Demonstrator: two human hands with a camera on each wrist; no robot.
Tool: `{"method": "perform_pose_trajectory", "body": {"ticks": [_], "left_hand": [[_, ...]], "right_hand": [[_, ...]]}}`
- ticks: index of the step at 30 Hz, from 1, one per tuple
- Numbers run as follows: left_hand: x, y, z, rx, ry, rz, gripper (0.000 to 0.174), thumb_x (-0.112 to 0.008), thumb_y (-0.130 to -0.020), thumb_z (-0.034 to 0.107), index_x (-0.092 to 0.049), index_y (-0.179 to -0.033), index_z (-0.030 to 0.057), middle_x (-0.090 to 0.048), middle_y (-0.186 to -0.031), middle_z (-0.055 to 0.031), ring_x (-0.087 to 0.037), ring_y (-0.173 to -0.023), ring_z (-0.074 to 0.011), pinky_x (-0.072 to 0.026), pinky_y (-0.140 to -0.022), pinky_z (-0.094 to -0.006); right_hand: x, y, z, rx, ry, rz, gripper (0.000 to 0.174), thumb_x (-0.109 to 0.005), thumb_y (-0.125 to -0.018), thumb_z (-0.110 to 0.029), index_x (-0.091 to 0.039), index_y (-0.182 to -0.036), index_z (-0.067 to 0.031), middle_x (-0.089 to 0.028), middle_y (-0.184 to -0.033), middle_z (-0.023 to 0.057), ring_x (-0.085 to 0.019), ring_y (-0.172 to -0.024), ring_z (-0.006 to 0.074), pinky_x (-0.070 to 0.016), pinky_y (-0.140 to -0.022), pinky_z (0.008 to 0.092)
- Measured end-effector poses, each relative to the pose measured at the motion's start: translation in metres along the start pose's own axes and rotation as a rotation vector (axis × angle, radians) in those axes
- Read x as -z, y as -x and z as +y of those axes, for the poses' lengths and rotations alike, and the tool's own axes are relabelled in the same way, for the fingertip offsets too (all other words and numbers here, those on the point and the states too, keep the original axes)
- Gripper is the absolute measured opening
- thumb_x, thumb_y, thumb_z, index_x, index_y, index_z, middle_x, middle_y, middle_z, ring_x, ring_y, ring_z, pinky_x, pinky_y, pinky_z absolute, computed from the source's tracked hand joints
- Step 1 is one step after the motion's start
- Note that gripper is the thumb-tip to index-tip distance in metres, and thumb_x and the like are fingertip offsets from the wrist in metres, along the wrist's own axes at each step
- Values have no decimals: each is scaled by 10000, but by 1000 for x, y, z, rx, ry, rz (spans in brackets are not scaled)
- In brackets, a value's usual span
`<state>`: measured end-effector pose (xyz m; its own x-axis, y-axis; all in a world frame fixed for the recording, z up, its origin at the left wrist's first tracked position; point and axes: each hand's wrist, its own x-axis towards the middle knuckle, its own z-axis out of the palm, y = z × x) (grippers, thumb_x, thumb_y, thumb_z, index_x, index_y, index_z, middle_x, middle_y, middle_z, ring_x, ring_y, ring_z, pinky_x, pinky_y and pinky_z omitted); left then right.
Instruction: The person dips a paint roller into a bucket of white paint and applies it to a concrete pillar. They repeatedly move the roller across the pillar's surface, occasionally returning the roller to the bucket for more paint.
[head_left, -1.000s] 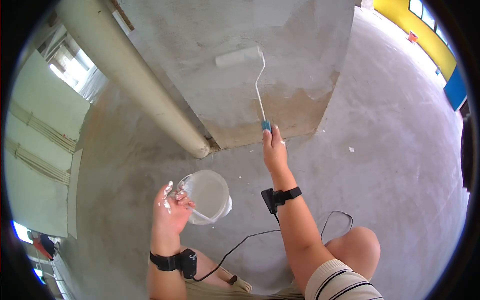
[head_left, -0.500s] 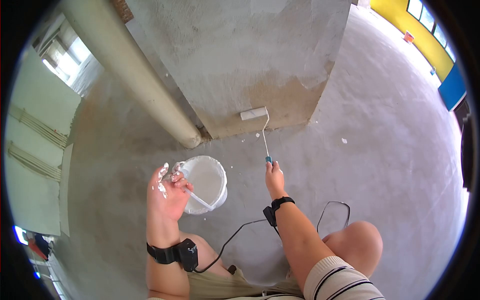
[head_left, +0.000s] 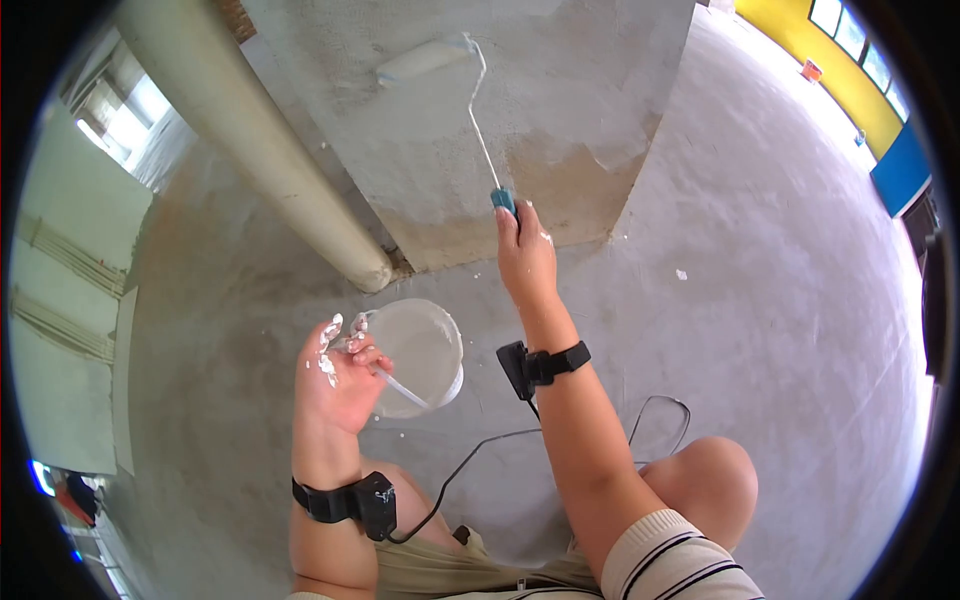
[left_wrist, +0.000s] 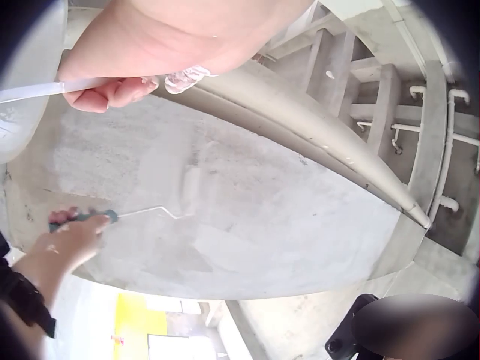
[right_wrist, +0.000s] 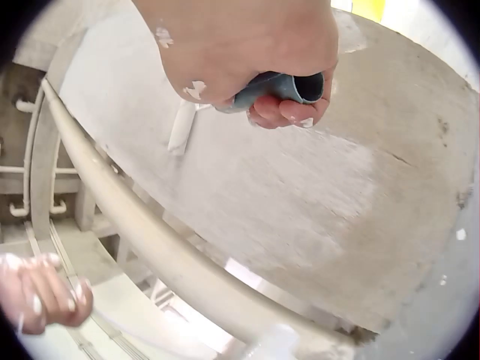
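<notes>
My right hand (head_left: 527,255) grips the blue-green handle of a paint roller (head_left: 425,62). The roller's white sleeve lies against the upper part of a grey pillar face (head_left: 420,150), and its bent wire frame runs down to my fist. In the right wrist view, my fingers curl round the hollow handle end (right_wrist: 307,88). My left hand (head_left: 335,385), smeared with white paint, holds the white bail handle (head_left: 405,388) of a plastic bucket (head_left: 453,388). The bucket hangs tilted beside that hand, its pale inside showing.
A thick cream pipe (head_left: 260,150) slants down along the pillar's left side to the floor. A brownish patch (head_left: 575,185) marks the pillar's lower right. Black cable (head_left: 460,465) runs between the wrist devices. Far right stand a yellow wall (head_left: 790,45) and a blue panel (head_left: 900,175).
The roller went down to the brownish lower pillar, then back up and left to the upper face, my right arm stretching out with it. The bucket tilted slightly; my left hand stayed on its handle.
</notes>
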<state>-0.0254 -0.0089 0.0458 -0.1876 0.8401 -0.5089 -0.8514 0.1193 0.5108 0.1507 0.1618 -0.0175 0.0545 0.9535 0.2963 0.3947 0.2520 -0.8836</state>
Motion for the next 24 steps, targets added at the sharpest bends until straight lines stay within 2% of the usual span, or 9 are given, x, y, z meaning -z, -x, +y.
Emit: {"method": "perform_pose_trajectory", "body": {"ticks": [2, 5, 9, 13, 16, 18, 21, 22, 24], "left_hand": [[1, -2, -1, 4, -11, 15, 319, -604, -796, 256, -481, -989, 34, -450, -644, 21, -436, -572, -100, -367, -745, -296], [0, -1, -2, -2, -23, 39, 306, -602, -796, 254, -487, -980, 37, -449, -644, 21, -434, -572, -100, -365, -742, -295], [0, -1, -2, -18, -16, 42, 300, -601, -797, 255, -492, -975, 39, -443, -643, 22, -432, -573, -99, -360, -734, -294], [-1, 2, -3, -26, -4, 47, 299, -601, -800, 258, -494, -976, 41, -440, -647, 22, -430, -575, -98, -355, -731, -291], [-1, 2, -2, -33, -25, 17, 294, -599, -804, 259, -496, -978, 46, -437, -651, 23, -428, -578, -96, -350, -730, -287], [0, 2, 0, -13, -5, 55, 292, -600, -804, 257, -495, -976, 46, -437, -652, 22, -428, -578, -95, -350, -730, -285], [-1, 3, 0, -4, -13, 38, 290, -599, -805, 256, -495, -975, 45, -438, -650, 22, -428, -577, -96, -352, -730, -285], [-1, 3, 0, -3, -14, 37, 290, -599, -805, 256, -495, -975, 45, -438, -650, 22, -428, -577, -96, -352, -730, -285], [-2, 2, 0, 26, 5, 62, 238, -575, -815, 259, -519, -903, 45, -441, -651, 15, -418, -582, -98, -348, -727, -288]], "right_hand": [[1, -2, 2, -4, -24, -2, 341, -458, -938, -309, -530, -1093, -14, -629, -828, 242, -600, -788, 423, -459, -663, 473], [-15, 12, 45, 8, 30, 30, 340, -458, -935, -305, -536, -1078, -7, -630, -839, 244, -596, -801, 428, -461, -674, 478], [-41, 61, 128, -208, 159, -27, 328, -449, -933, -292, -537, -1070, -8, -633, -872, 251, -599, -840, 429, -465, -717, 487], [-33, 90, 141, -363, 198, -136, 363, -451, -932, -317, -534, -1090, -1, -637, -883, 248, -600, -858, 429, -467, -733, 482], [-30, 93, 142, -386, 48, -74, 421, -461, -926, -362, -531, -1113, 9, -640, -901, 243, -599, -863, 432, -467, -761, 474], [-32, 92, 140, -339, -88, 72, 469, -476, -917, -394, -528, -1130, 20, -635, -941, 251, -594, -887, 436, -464, -782, 468], [-34, 80, 144, -310, -44, 110, 482, -474, -916, -400, -529, -1139, 23, -620, -991, 271, -583, -943, 433, -455, -815, 461], [-38, 79, 159, -311, -44, 111, 482, -474, -916, -400, -529, -1139, 23, -620, -991, 271, -583, -943, 433, -455, -815, 461], [-35, 75, 179, -450, -111, -3, 516, -462, -916, -411, -513, -1182, 29, -603, -1048, 282, -561, -1010, 431, -446, -850, 451]]}}
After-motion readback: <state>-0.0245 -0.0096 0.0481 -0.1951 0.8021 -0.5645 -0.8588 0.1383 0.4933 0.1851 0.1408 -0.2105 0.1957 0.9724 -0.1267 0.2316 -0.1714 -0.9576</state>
